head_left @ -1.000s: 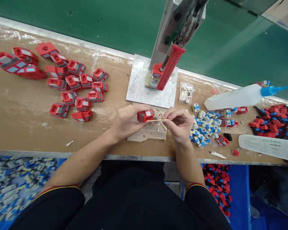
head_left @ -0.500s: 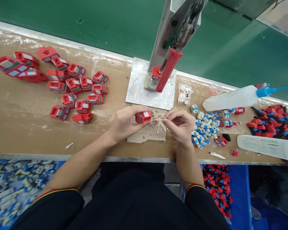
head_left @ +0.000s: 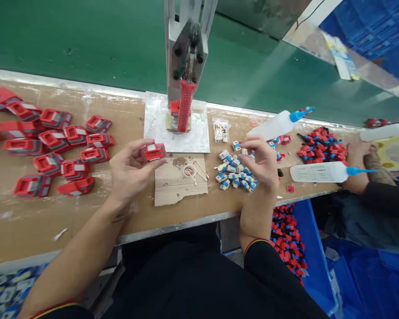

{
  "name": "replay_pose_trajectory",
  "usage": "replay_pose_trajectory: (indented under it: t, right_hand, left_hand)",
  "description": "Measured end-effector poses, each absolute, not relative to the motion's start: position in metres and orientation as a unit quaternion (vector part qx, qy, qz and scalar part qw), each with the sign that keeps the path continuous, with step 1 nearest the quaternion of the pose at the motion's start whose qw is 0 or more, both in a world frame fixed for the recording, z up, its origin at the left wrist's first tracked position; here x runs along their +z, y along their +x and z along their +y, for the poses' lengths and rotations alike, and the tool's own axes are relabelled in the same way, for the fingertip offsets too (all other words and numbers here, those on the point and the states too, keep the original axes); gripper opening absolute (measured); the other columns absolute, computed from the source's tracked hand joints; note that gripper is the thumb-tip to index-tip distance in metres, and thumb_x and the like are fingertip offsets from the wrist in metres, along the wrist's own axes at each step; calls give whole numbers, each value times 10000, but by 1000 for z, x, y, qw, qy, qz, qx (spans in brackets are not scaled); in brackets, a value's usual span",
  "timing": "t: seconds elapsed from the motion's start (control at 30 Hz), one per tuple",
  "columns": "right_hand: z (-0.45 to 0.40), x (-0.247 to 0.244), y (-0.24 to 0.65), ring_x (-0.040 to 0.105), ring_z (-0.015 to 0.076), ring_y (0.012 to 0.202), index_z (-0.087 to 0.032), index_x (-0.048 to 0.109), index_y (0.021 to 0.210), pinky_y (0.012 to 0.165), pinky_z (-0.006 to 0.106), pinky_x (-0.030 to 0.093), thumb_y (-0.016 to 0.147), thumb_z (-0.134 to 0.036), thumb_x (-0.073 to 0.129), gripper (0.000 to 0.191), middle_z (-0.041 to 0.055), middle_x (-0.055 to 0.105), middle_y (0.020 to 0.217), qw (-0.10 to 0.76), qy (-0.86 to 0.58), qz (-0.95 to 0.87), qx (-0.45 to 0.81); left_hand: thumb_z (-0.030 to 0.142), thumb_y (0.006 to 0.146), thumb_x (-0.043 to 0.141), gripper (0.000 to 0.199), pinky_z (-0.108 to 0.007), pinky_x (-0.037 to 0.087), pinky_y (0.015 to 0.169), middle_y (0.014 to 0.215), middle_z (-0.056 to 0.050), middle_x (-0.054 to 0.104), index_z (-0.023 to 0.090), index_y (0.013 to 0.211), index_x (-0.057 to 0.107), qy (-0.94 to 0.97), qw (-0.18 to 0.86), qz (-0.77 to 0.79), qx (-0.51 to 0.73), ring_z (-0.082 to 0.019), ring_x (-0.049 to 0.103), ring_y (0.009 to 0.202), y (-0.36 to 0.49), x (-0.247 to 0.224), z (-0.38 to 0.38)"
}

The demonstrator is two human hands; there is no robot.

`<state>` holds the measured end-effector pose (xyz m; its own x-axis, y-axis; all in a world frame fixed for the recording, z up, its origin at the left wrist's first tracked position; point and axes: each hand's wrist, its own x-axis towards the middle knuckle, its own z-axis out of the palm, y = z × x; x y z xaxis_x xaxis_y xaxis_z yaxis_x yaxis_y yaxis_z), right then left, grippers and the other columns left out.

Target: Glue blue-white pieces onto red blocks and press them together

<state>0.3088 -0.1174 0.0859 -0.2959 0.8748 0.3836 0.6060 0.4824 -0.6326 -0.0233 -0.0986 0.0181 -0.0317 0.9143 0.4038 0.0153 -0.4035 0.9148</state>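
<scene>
My left hand (head_left: 131,170) grips a red plastic toy-vehicle shell (head_left: 153,152) between thumb and fingers, holding it above the bench left of a torn cardboard piece (head_left: 166,188). On that cardboard lie a small clear dish (head_left: 189,170) and cotton swabs (head_left: 202,170). Over to the right, my right hand (head_left: 259,159) hovers at a pile of small blue, white and grey blocks (head_left: 234,170). Its thumb and forefinger are apart, with nothing visible between them. A lone block (head_left: 236,145) sits just left of the fingertips.
A press with a red handle (head_left: 186,106) stands on a metal plate (head_left: 154,126). More red shells (head_left: 75,169) spread across the left. A bag of swabs (head_left: 221,130), glue bottles (head_left: 319,172) and red-black parts (head_left: 322,146) lie rightward. A co-worker's arm (head_left: 355,168) is at far right.
My right hand has let go of the cotton swab and moved right to the blocks. My left hand has drawn left with the red shell. The view has swung right.
</scene>
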Motion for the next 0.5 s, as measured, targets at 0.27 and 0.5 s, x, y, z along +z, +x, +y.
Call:
replay_pose_trajectory:
  t: [0.27,0.5]
  right_hand:
    - [-87,61,311,633,317,1075,-228,768,1165,929,470,497,959,-153,600,276,122,783,1155,-21,-560,-822,96]
    - [-90,74,299,684,243,1012,-204,717,1205,888,397,556,988,-175,560,269,112,713,1110,144,-565,-795,166]
  left_hand:
    - [293,826,912,493,-368,737,847,1058,-23,829,268,1278,716,579,428,397,569,-208,814,915,-24,12,-98]
    - [440,866,849,584,-338,697,911,1119,-145,814,137,1332,670,572,480,405,527,-248,819,994,-17,18,-105]
